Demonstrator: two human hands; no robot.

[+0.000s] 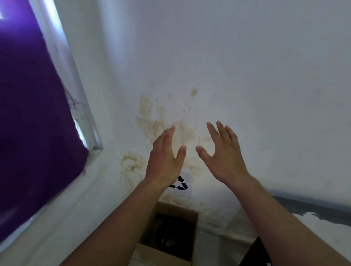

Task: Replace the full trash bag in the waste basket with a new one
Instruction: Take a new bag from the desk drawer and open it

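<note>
A big white wall [248, 55] fills most of the view. It has brown, yellowish stains [161, 121] in the middle. On the left is a window with a white frame [71, 82] and a purple curtain [19, 106] over it. A white paper with black arrows [184, 185] is stuck low on the wall. A dark gray patch [321, 210] shows low on the right.
</note>
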